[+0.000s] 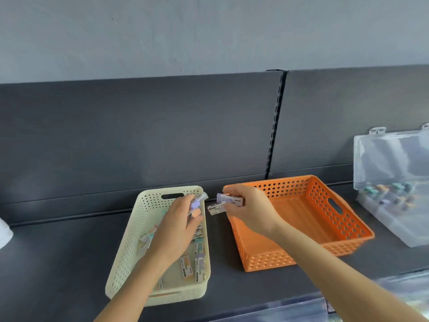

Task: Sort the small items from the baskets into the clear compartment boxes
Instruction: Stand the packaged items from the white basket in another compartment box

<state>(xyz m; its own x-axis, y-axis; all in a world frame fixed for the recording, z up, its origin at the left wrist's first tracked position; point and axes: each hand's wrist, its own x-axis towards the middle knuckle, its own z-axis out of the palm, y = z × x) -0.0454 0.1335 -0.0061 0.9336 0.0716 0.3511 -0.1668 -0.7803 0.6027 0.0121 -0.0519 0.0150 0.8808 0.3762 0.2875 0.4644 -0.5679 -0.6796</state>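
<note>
1. Head view, step in hand: this looks like the picking stage of the sort. Both hands are gathering pieces above the baskets, and nothing is on its way to a box yet.
2. The left hand (178, 219) hovers over the far part of the cream basket (130, 247), fingers curled round a bunch of purple-and-orange pieces (197, 204).
3. The right hand (248, 210) is just right of it, over the far left corner of the orange basket (348, 219), pinching a few labelled pieces (222, 203).
4. More loose pieces (186, 267) lie in the cream basket; the orange basket's visible floor shows none.
5. The clear compartment box (394, 224) stands at the far right, lid raised, already holding some pieces. Another clear box (301, 307) is blurred at the near edge.
6. Next move, as I judge it: carry the handfuls right and drop each kind into its matching compartment without mixing them.
</note>
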